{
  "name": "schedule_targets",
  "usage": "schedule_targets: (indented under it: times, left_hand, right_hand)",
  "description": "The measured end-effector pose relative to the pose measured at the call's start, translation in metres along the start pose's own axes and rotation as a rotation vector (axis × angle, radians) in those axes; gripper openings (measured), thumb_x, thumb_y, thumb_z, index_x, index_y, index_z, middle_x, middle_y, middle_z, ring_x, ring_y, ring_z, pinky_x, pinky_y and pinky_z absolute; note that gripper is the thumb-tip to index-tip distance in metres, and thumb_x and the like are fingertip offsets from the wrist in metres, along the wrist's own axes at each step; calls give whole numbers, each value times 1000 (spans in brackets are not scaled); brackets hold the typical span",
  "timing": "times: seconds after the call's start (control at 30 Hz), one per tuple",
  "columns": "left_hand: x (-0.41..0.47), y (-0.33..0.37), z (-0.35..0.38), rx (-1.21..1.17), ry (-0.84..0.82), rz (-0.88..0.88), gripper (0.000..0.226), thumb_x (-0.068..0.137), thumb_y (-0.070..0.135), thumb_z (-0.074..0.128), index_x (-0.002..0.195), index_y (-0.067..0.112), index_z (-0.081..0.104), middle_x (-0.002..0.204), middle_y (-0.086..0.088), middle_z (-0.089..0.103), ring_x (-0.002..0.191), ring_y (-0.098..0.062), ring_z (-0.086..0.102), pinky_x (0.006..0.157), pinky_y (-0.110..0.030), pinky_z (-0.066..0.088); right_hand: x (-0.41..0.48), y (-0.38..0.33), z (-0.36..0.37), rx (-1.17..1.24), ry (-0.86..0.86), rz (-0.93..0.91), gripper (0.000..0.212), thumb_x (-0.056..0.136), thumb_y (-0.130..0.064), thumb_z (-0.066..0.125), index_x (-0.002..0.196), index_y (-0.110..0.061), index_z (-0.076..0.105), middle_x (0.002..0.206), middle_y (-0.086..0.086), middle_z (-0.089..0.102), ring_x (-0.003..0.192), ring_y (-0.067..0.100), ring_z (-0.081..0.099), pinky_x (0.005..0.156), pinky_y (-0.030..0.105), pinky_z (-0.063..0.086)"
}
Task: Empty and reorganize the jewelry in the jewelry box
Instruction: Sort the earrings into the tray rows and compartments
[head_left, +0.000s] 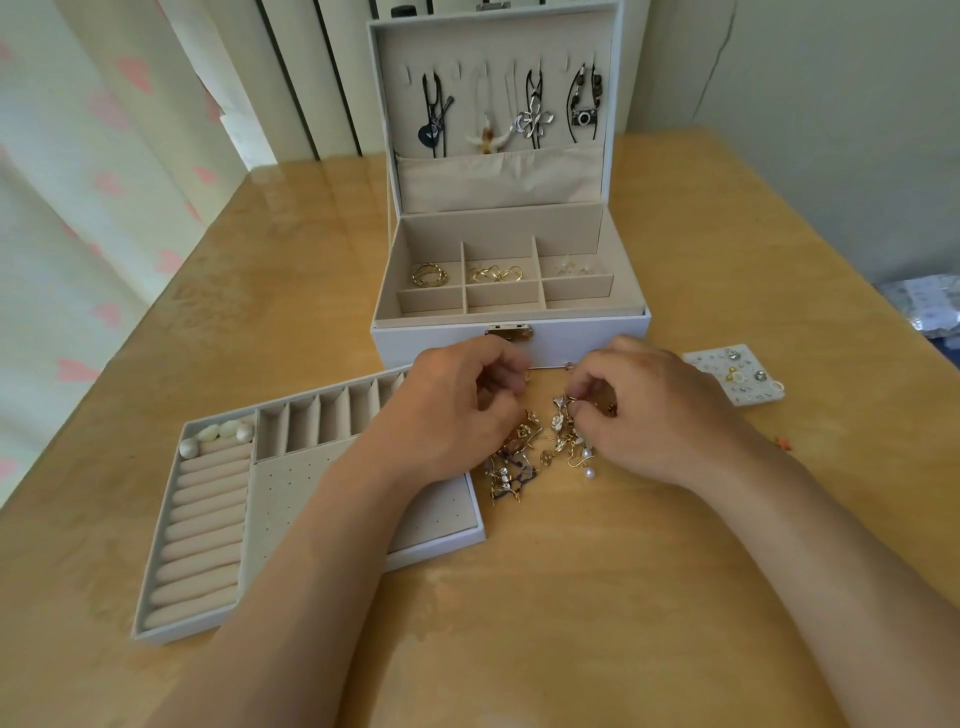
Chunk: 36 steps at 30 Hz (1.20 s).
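Wooden desk (571, 597) carries an open white jewelry box (441, 343) toward its far edge, lid top cut off. White lined tray (208, 525) lies nearer the left edge, partly hidden under the left forearm. Left hand (457, 410) curls over a tangled pile of gold and pearl earrings (524, 457); its grasp is hidden. Right hand (654, 410) pinches a gold flower earring (561, 408) atop that pile, details blurred.
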<state>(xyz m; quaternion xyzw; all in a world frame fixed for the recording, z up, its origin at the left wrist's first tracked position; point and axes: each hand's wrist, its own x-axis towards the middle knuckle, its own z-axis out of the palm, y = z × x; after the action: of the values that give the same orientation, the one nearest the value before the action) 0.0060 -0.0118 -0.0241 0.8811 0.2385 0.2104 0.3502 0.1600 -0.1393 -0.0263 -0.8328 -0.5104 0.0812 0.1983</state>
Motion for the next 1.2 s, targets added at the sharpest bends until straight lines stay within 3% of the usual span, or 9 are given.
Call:
schedule_targets:
  times: [0.17,0.33,0.53,0.73,0.87,0.97,1.07,1.2]
  left_hand:
    - [1,0,0,-22,11,0,32,82,-2,58,103,19,69,88,10,71,82,-10,65,75,-19,52]
    - [0,-1,-2,9,26,29,34,81,-6,58,104,15,70,90,9,71,85,-7,64,74,-12,48]
    - [-2,2,-3,133,-108,83,29,82,4,64,107,15,74,96,7,69,87,-6,61,78,-12,47]
    - [-2,4,-3,174,-155,75,29,85,8,65,111,16,74,97,5,69,88,-7,59,79,-11,44]
    - [0,4,2,288,-200,88,30,81,33,59,104,26,76,97,6,67,91,-12,61,87,-29,47]
    - [0,5,2,286,-210,76,20,82,35,61,94,30,76,93,9,65,88,-10,60,87,-35,49]
    - [0,5,1,255,-193,78,9,85,21,70,90,26,75,91,10,64,84,-8,58,84,-30,48]
    - [-1,4,0,147,-147,25,11,85,11,70,91,20,74,93,8,65,83,-4,56,76,-11,42]
  right_hand:
    - [1,1,-1,22,-3,3,5,88,-34,61,84,-31,63,94,-15,55,90,10,55,70,32,42]
    - [1,4,-3,68,41,-27,11,92,-21,55,84,-28,60,85,-17,60,85,12,56,72,35,48]
    - [2,7,1,132,124,-64,11,92,-16,59,88,-25,64,76,-17,61,77,16,60,70,39,53]
    - [2,12,1,195,122,-43,13,92,-15,65,95,-27,71,73,-25,56,67,1,53,69,35,52]
    - [2,13,0,224,66,-4,15,91,-18,63,94,-30,72,78,-23,61,63,-4,52,66,28,46]
    - [3,14,0,262,32,26,14,89,-20,66,89,-33,72,80,-20,66,60,-4,55,61,24,43]
    - [4,13,-3,392,38,52,16,87,-14,70,85,-29,74,77,-15,69,59,-6,56,56,12,39]
    - [4,13,-10,583,24,81,18,86,-10,72,82,-27,76,74,-12,72,65,3,64,65,25,49]
